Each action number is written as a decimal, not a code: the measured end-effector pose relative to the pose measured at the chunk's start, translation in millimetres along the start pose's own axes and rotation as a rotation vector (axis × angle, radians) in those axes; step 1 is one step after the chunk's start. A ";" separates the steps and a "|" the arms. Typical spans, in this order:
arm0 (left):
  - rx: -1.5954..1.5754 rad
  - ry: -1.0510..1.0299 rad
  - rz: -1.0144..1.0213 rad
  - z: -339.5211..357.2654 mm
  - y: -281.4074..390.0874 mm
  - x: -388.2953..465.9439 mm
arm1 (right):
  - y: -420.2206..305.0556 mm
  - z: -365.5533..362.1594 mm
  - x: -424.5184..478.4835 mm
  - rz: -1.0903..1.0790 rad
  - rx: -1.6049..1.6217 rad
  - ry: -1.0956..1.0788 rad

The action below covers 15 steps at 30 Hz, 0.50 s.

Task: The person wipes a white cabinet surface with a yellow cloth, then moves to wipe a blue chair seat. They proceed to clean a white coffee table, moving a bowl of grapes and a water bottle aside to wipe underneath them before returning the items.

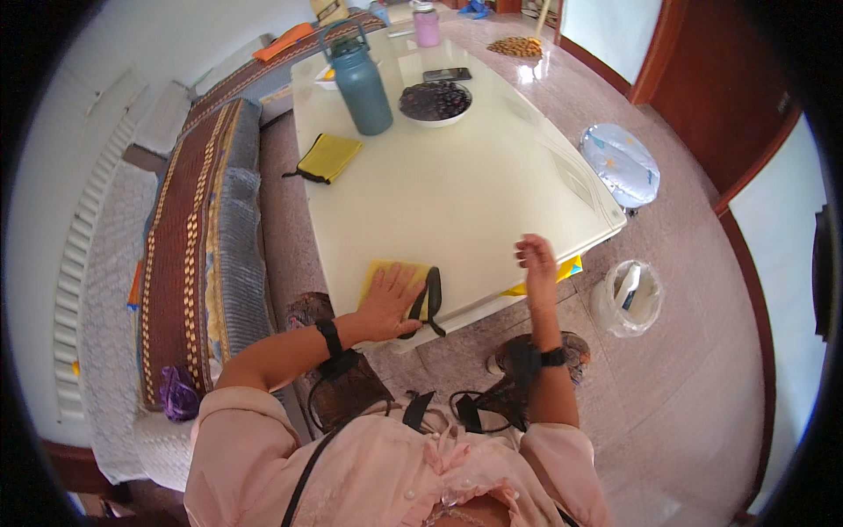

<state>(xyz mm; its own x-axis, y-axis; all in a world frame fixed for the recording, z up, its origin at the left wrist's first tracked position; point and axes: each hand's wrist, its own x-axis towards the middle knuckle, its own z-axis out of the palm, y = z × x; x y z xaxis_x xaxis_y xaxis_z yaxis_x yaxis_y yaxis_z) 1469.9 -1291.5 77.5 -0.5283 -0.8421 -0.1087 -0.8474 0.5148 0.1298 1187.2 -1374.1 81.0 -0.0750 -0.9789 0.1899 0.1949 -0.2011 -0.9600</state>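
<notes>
My left hand (pixel 390 300) lies flat, palm down, on a yellow cloth (pixel 373 271) with a dark edge and loop, at the near edge of the cream tabletop (pixel 454 197). The hand covers much of the cloth. My right hand (pixel 537 263) is near the table's right front edge, slightly blurred, its fingers curled and nothing visible in them. A second yellow cloth (pixel 332 158), folded and dark-edged, lies at the table's left side. Behind it stands a blue-green bottle (pixel 364 95) with a handle. A white bowl of dark fruit (pixel 435 104) sits right of the bottle.
A phone (pixel 447 74) and a pink bottle (pixel 427 27) are farther back on the table. A sofa with a striped cover (pixel 181 244) runs along the left. On the floor at right stand a lined waste bin (pixel 600 306) and a stool with a silvery cover (pixel 620 165).
</notes>
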 end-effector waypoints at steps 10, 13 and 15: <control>0.033 0.103 -0.306 -15.4 -95.0 -1.2 | -19.5 113.7 -70.6 -0.135 -0.362 -0.556; -0.092 0.116 -0.388 -20.4 -108.7 3.7 | -25.4 128.7 -69.8 -0.189 -0.424 -0.576; -0.209 0.029 -0.365 -24.0 -101.0 6.5 | -28.5 142.8 -61.2 -0.245 -0.516 -0.605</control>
<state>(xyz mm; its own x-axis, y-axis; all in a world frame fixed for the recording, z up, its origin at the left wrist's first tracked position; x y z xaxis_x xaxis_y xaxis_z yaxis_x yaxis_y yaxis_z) 1553.3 -1352.8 87.3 -0.1908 -0.9689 -0.1574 -0.9481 0.1404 0.2855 1325.9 -1313.5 126.1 0.5102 -0.7889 0.3424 -0.2428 -0.5141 -0.8227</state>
